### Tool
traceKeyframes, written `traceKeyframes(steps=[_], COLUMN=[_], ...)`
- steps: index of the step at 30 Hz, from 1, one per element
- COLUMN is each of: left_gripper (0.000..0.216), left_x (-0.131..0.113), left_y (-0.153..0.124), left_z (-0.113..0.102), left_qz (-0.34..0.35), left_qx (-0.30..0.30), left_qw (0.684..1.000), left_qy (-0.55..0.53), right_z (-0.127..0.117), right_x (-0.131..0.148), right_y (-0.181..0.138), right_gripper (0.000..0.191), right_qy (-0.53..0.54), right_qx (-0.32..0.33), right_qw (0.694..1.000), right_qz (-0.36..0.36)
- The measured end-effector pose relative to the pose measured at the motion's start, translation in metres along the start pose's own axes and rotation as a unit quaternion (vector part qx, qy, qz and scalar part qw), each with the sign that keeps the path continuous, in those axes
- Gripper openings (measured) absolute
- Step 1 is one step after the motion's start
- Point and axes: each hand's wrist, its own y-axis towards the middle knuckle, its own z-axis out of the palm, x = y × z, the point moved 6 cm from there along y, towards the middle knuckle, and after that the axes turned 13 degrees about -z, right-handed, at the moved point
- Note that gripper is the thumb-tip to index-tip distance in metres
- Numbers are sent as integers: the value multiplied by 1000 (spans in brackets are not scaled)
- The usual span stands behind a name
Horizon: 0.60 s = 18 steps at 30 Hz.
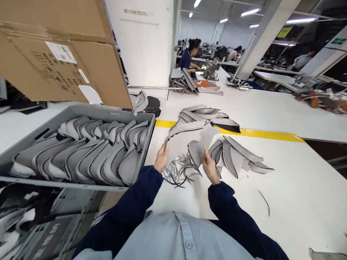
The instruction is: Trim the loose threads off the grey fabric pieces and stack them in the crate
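Observation:
A curved, light-grey padded fabric panel (183, 139) with a dark edge is raised above the white table. My left hand (162, 158) is closed on its left edge, thumb towards me. My right hand (210, 167) pinches a darker grey flap (195, 151) at the right; whether this is part of the same panel I cannot tell. Thin dark trimmed strips (177, 171) lie in a tangle below the panel, between my hands. Just right of my right hand lie several grey panels (231, 157) with dark edges. Beyond the held panel is another stack of grey panels (203, 112).
To the left stands a grey plastic crate (81, 186) with rows of curved panels, under a raised cardboard box (67, 68). Yellow tape (267, 135) crosses the table. One loose strip (264, 202) lies at the right. A person (187, 59) sits beyond, by a machine (210, 68).

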Motion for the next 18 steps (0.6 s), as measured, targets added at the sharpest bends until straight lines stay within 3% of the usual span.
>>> traceKeyframes(steps=[3,5,7,8,10,12,15,18], left_gripper=[57,57,56,55,54,52,48,45], left_x=[-24,-31,-30,-28,-25,-22,-17,-7], left_y=[-24,-45,-68,-80,-103,-119,-129,-135], left_z=[-32,-43,-45,-43,-36,-33,-40,-45], left_qz=[54,70,59,53,48,42,16,-73], left_qx=[-1,23,72,104,173,213,214,255], left_qw=[992,973,948,935,905,872,847,880], left_qy=[110,221,304,334,386,439,486,395], right_z=[-20,-35,-39,-36,-23,-8,12,30], right_x=[-3,15,53,80,131,165,179,170], right_y=[-3,-8,-11,-13,-20,-30,-41,-52], right_gripper=[55,55,49,44,35,27,25,38], right_qy=[-32,-40,-39,-37,-32,13,162,314], right_qx=[-18,-33,1,42,137,216,280,333], right_qw=[999,998,998,990,950,910,896,877], right_qz=[25,19,-57,-131,-278,-353,-304,-149])
